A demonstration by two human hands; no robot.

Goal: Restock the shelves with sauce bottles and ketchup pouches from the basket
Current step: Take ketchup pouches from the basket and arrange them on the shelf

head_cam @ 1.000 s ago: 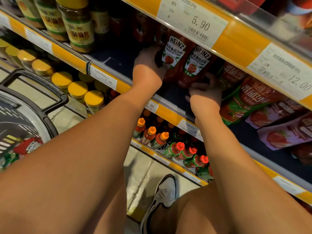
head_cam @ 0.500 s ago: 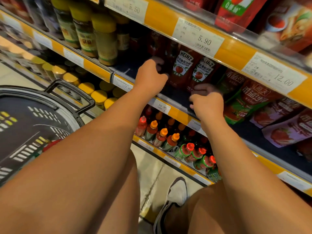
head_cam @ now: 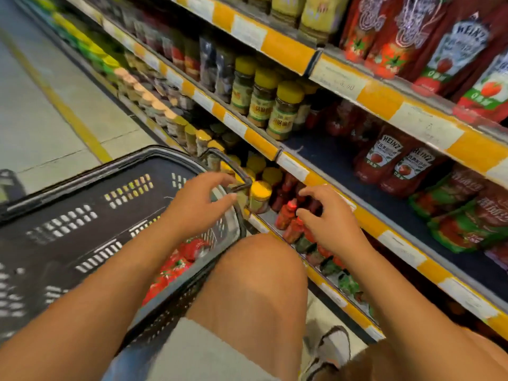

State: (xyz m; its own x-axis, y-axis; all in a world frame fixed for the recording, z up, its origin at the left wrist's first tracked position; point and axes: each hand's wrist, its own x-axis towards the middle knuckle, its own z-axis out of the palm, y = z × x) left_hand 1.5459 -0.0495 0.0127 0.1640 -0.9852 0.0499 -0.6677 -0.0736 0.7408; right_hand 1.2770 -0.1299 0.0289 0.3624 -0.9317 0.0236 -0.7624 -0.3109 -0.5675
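**A:** where are we at? Both hands look free to us. Left hand (head_cam: 200,204) hovers over the basket (head_cam: 82,188), fingers loosely spread, holding nothing. Right hand (head_cam: 327,218) same deal, relaxed, in front of the low shelf.

**B:** yep. Ketchup pouches (head_cam: 170,268) sit in the basket right under our left wrist. Our knee (head_cam: 258,270) sits between the hands and blocks part of the basket rim.

**A:** and just past the right fingers?

**B:** red sauce bottles (head_cam: 288,215), plus a yellow-lidded jar (head_cam: 259,196) between both hands. Up and right of the right hand, Heinz pouches (head_cam: 384,158) stand on the shelf.
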